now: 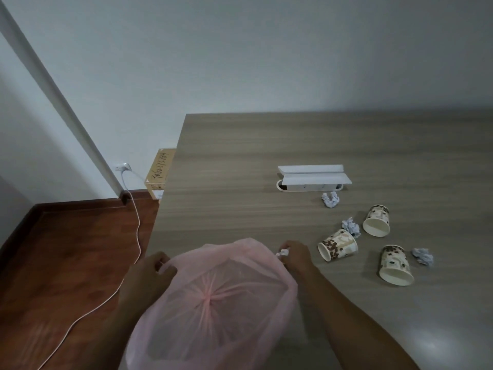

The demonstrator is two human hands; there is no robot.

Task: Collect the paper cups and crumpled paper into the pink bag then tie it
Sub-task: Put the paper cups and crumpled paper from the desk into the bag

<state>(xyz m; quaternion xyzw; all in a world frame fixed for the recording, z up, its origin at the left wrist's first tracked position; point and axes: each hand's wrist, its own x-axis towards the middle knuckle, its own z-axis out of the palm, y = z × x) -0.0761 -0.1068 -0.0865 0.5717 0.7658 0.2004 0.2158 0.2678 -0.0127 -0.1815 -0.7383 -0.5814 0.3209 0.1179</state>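
your left hand (pixel 149 273) and right hand (pixel 294 256) each pinch the rim of the pink bag (pixel 213 303) at the near edge of the table (pixel 240 156). keep both grips tight and pull the mouth wide, so things drop in easily. the bag is thin and see-through, with nothing in it yet. three cups (pixel 337 244) lie tipped over to the right, with three paper balls (pixel 330 199) among them.
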